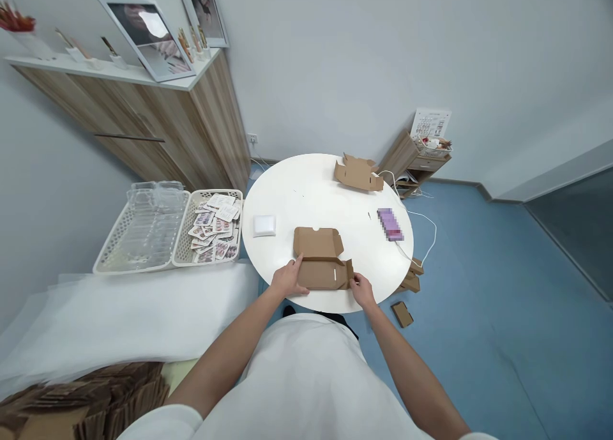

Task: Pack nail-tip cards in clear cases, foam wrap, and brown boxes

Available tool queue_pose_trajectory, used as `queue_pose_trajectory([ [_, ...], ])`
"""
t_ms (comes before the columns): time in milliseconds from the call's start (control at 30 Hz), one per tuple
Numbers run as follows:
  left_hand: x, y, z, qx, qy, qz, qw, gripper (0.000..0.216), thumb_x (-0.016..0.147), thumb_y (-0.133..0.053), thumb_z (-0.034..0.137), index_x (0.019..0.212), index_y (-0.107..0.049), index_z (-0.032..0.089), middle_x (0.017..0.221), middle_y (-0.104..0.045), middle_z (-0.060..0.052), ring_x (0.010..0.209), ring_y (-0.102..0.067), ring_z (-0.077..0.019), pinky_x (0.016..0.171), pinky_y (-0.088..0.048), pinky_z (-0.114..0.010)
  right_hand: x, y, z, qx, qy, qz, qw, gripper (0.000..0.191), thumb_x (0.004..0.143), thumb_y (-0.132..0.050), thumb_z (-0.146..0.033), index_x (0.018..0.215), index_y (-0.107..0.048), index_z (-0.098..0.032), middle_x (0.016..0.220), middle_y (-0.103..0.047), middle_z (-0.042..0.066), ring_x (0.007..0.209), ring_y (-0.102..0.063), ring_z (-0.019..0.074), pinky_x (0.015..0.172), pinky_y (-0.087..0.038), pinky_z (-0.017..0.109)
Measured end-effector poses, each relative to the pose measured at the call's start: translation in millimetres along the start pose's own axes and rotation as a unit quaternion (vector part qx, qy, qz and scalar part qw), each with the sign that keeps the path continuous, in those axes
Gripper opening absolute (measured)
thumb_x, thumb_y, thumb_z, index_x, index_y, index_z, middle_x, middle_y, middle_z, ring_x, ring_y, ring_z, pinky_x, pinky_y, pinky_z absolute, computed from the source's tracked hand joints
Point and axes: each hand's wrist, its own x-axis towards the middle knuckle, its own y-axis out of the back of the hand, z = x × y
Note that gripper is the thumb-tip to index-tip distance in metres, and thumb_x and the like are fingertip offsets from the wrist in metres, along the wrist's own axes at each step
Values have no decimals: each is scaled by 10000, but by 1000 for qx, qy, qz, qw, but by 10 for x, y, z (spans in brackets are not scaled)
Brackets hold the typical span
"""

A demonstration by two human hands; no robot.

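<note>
On one white table, two cartons, two hands on one.

Two cardboard boxes on the white table
Also there, one white packet; left of the table, two baskets, two picture frames.

A loose, plain white top fills six o'clock, its short left sleeve showing toward seven and a sliver of right sleeve between four and five. Dark clothing peeks out near five; left hand and right hand are bare.
</note>
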Motion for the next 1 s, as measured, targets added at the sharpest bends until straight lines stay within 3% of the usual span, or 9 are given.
queue_pose_trajectory([
  [167, -1, -27, 9, -2, 8, 2, 1000, 1079, 453, -699, 514, 1337, -133, 262, 1108, -497, -102, 954, -543, -284, 748, -405, -320, -92, -1, -199, 2, 39, 6, 999, 373, 762, -321, -299, 1023, -557, -175, 889, -637, 50, 741, -580, 168, 674, -445, 291],
  [300, 3, -44, 11, -8, 9, 9, 1000, 1097, 446, -703, 516, 1338, -118, 264, 1098, -505, -98, 959, -540, -285, 745, -408, -322, -130, -72, -354, -7, 65, -33, 997, 394, 731, -416, -350, 1081, -522, -202, 962, -623, 37, 692, -568, 141, 661, -448, 280],
  [433, 2, -48, 5, -16, 7, 10, 1000, 1093, 441, -707, 517, 1335, -132, 265, 1113, -497, -106, 975, -532, -292, 760, -405, -330, -56, -150, -406, -34, 39, -39, 998, 406, 713, -463, -430, 1042, -526, -200, 960, -620, 48, 685, -573, 150, 648, -448, 290],
  [567, 2, -46, 6, -14, 9, 6, 1000, 1096, 438, -705, 532, 1336, -142, 255, 1121, -486, -119, 976, -530, -301, 769, -398, -335, 66, -186, -367, -43, -3, -16, 999, 388, 710, -480, -393, 1036, -491, -183, 921, -627, 53, 749, -584, 161, 654, -434, 277],
  [733, -20, -37, 15, -41, 8, -8, 999, 1130, 429, -697, 560, 1348, -113, 259, 1140, -467, -111, 1006, -513, -296, 796, -386, -328, 149, -197, -349, -116, -12, -24, 993, 174, 704, -466, -284, 836, -534, -193, 759, -626, 21, 702, -570, 156, 594, -395, 251],
  [867, -62, -105, -8, -96, 5, 8, 995, 923, 631, -557, 569, 1356, -82, 253, 1181, -451, -103, 1054, -486, -259, 817, -378, -310, 160, -207, -346, -157, -6, -10, 988, 114, 671, -460, -205, 774, -510, -203, 677, -599, -3, 625, -540, 145, 544, -357, 236],
  [1000, -107, -274, -40, -185, 0, 72, 980, 672, 810, -404, 363, 1360, -54, 197, 1204, -457, -109, 934, -547, -169, 827, -391, -291, 151, -230, -322, -182, -8, 12, 983, 89, 662, -454, -186, 740, -489, -208, 654, -582, -4, 595, -522, 147, 526, -336, 235],
])
